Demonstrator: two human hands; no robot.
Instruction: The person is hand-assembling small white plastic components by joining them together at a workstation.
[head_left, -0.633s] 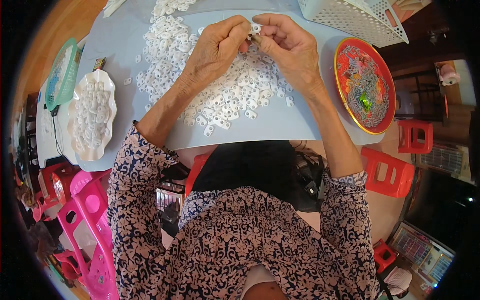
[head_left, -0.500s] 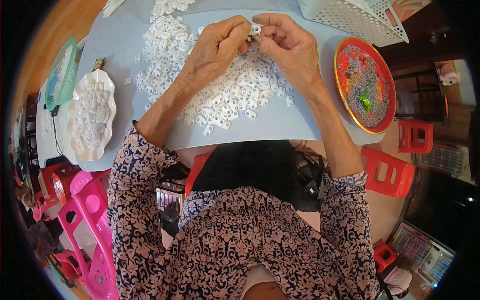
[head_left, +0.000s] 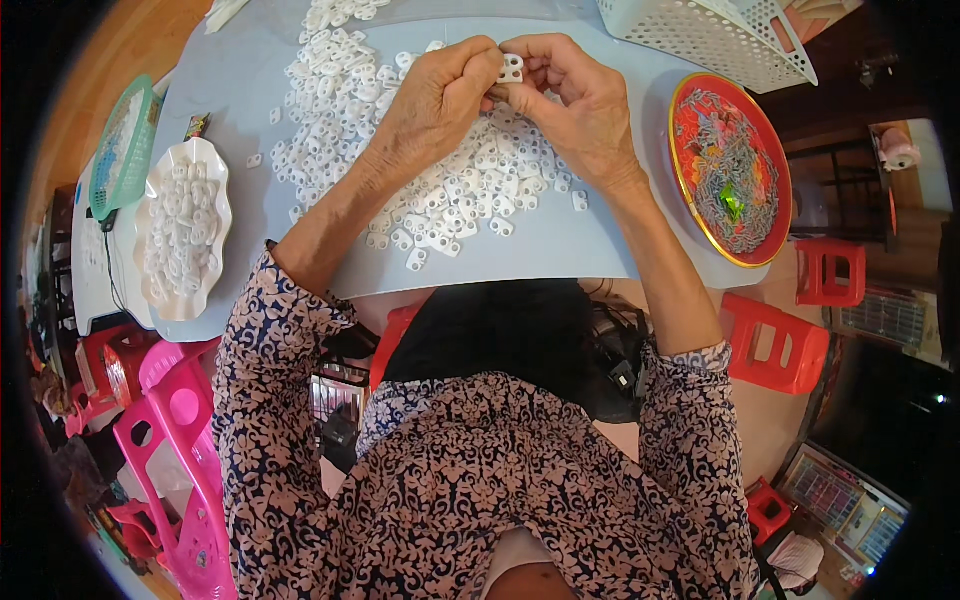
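Note:
Over the far part of the table, my two hands meet at a small white plastic piece with round holes [head_left: 511,68]. My left hand [head_left: 446,96] is closed, its thumb and fingers pinching at the left side of the piece. Curled fingers and thumb of my right hand [head_left: 580,108] grip it from the right. Whether anything smaller sits between the fingertips is hidden. Beneath both hands spreads a loose heap of similar white two-holed pieces [head_left: 465,205], reaching toward the far edge.
On the right stands a red gold-rimmed tray [head_left: 682,185] of thin grey pieces and a green wrapper [head_left: 732,203]. Behind it is a pale perforated basket [head_left: 700,45]. A scalloped white dish [head_left: 222,262] and green basket [head_left: 143,92] are left. Pink [head_left: 185,490] and red [head_left: 775,345] plastic seats stand around.
The white piece has turned and now shows more of its holed face. My right hand has shifted slightly left and down; my left hand has barely moved.

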